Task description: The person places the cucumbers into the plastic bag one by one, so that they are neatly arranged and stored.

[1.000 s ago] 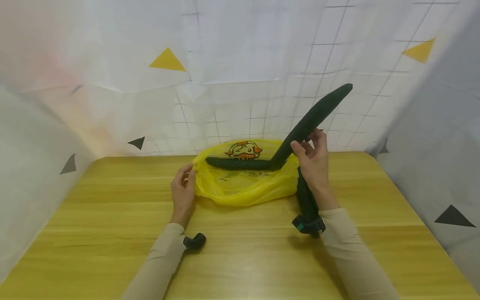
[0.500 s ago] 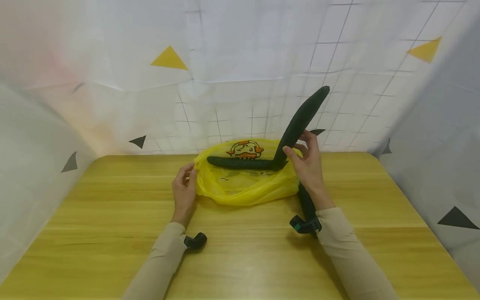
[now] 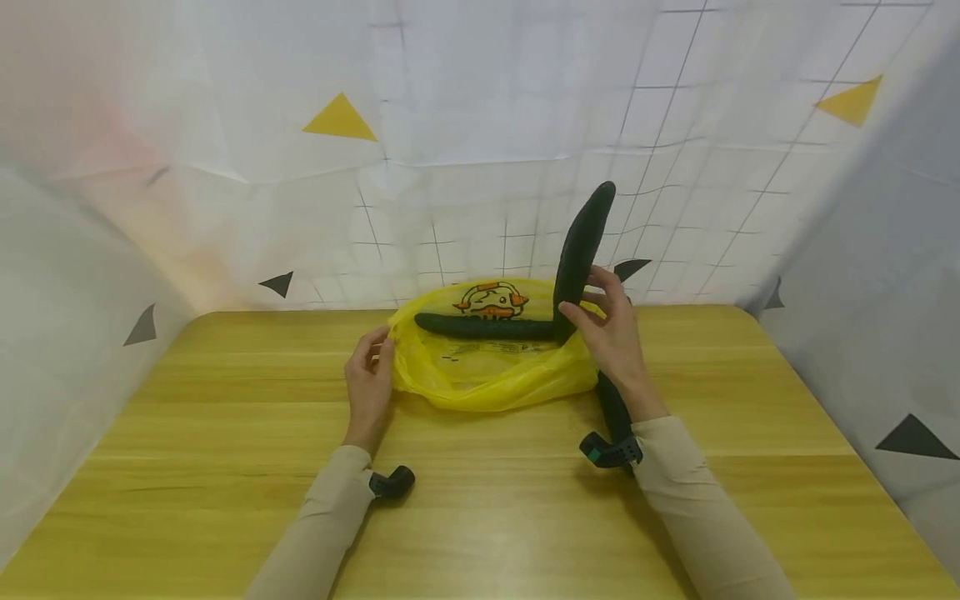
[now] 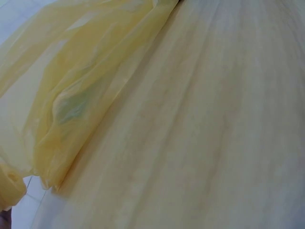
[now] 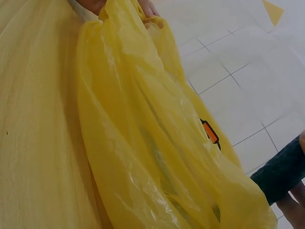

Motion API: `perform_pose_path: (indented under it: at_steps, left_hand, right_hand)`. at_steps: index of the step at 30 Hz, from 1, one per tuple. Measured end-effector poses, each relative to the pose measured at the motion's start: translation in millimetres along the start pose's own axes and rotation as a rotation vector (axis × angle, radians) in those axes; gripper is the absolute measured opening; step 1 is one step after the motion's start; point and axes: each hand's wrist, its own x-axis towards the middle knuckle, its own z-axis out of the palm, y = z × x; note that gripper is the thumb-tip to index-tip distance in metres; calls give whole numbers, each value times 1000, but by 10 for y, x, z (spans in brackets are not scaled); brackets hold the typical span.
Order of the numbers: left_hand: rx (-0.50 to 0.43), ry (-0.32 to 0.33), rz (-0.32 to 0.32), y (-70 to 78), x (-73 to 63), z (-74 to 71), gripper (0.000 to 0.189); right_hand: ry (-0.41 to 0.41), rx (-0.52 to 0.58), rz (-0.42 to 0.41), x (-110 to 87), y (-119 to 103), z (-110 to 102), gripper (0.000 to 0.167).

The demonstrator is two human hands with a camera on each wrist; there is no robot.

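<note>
A yellow plastic bag (image 3: 487, 398) lies with its mouth spread on the wooden table in the head view. My left hand (image 3: 367, 379) grips the bag's left edge; the right wrist view shows the plastic bunched at those fingers. Inside the bag one dark green cucumber (image 3: 480, 327) lies sideways. My right hand (image 3: 617, 337) pinches a second cucumber (image 3: 585, 237) between thumb and fingers, nearly upright, its lower end in the bag mouth. Another cucumber (image 3: 615, 408) rests on the table, partly hidden beneath the right forearm and wrist camera. Through the plastic a greenish shape (image 4: 74, 107) shows in the left wrist view.
Pale sheets (image 3: 480, 200) with grid lines and triangles hang behind the table (image 3: 480, 517) and at both sides. Black cameras are strapped to the left wrist (image 3: 392, 482) and right wrist (image 3: 611, 451).
The cucumber in my right hand has swung from a rightward slant to nearly upright, its top moving left. My right hand has shifted slightly left. The left hand keeps its grip on the bag.
</note>
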Motion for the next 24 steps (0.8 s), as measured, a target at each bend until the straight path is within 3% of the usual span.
perform_pose_path:
  at_steps: [8,16,24]
  left_hand:
    - [-3,-5,-14,7,5,-4,29]
    - [5,-11,-11,12,-1,-2,29]
    - [0,-13,-2,25,-9,-2,28]
  right_hand:
    - [-67,-99,-16,-28,-4,31,55]
    - [-137,-144,-98,-105,-277,76,55]
    - [-212,-193,-164,-81,14,114,56]
